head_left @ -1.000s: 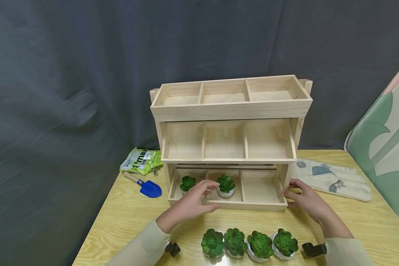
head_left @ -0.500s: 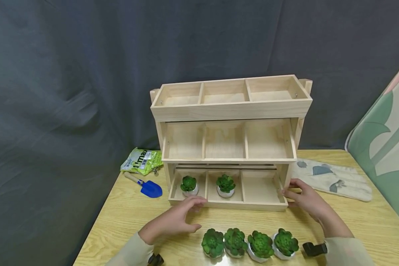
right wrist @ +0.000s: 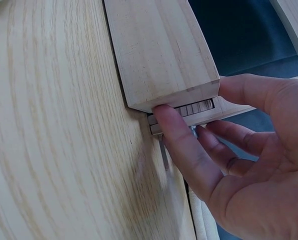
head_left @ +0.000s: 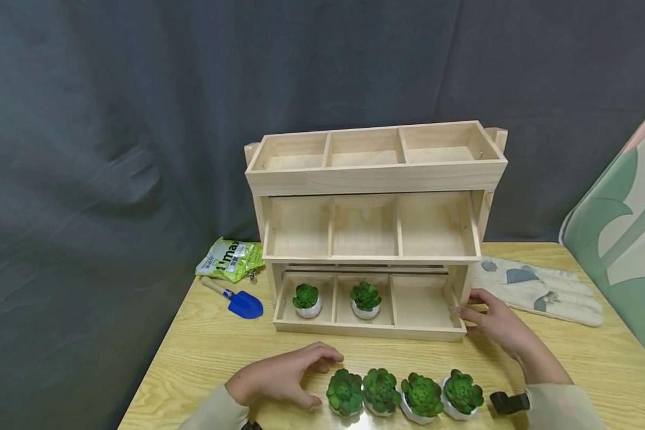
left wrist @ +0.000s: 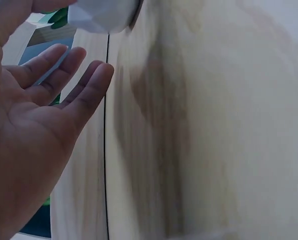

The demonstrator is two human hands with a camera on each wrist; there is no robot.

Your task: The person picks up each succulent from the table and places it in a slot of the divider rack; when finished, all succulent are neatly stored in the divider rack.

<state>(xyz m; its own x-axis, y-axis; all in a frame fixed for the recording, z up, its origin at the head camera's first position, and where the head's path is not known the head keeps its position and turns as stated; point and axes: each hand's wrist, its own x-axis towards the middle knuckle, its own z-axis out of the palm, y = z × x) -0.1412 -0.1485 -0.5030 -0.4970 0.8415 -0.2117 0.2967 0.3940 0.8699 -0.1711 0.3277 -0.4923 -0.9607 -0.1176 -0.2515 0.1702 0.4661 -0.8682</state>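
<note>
A three-tier wooden plant shelf (head_left: 376, 178) stands on the table, each tier split into three compartments. In its bottom tier, potted succulents sit in the left compartment (head_left: 306, 298) and the middle one (head_left: 365, 300). My left hand (head_left: 287, 373), fingers loosely bent with nothing between them, is beside the leftmost succulent (head_left: 345, 392) of the front row. In the left wrist view a white pot (left wrist: 101, 15) shows right by the thumb. My right hand (head_left: 497, 322) grips the shelf's lower right end; the right wrist view shows its thumb and fingers around the wooden end (right wrist: 164, 55).
Three more succulents (head_left: 381, 391) continue the front row to the right. Left of the shelf lie a blue trowel (head_left: 245, 304) and a green-and-white packet (head_left: 230, 260). A patterned cloth (head_left: 543, 291) lies to the right. A dark curtain (head_left: 322, 65) hangs behind.
My left hand has drawn back from the shelf's bottom tier toward the front row of succulents, uncovering the left potted succulent. The right hand has stayed at the shelf's end.
</note>
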